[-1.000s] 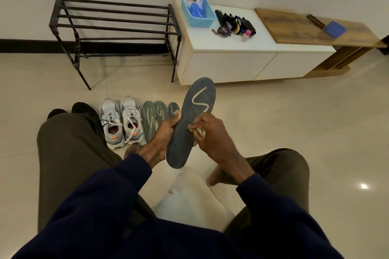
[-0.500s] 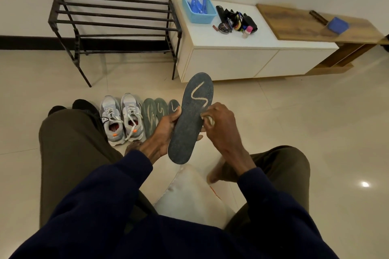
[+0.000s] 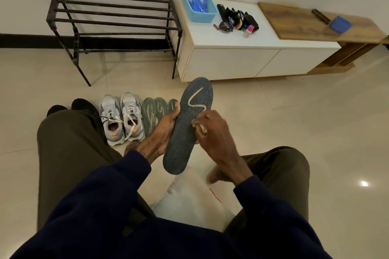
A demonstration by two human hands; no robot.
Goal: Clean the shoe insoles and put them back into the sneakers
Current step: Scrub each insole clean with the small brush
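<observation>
A dark insole (image 3: 185, 132) with a pale squiggle mark stands upright over my lap. My left hand (image 3: 162, 132) grips its left edge, thumb on the front. My right hand (image 3: 212, 132) pinches a small pale wipe (image 3: 200, 127) against the insole's right side. A pair of grey sneakers (image 3: 121, 119) stands on the floor ahead of my left knee. Three more insoles (image 3: 156, 112) lie to the right of the sneakers, partly hidden behind my left hand.
A black metal shoe rack (image 3: 113, 25) stands against the wall. To its right is a white cabinet (image 3: 231, 59) carrying a blue basket (image 3: 199, 5) and shoe-care items (image 3: 237, 22). A wooden bench (image 3: 315, 25) holds a blue brush (image 3: 340, 24). A pale cushion (image 3: 189, 200) lies between my legs.
My right hand with the wipe slid up the insole, then came back down a little along its right side. The insole stays held in my left hand.
</observation>
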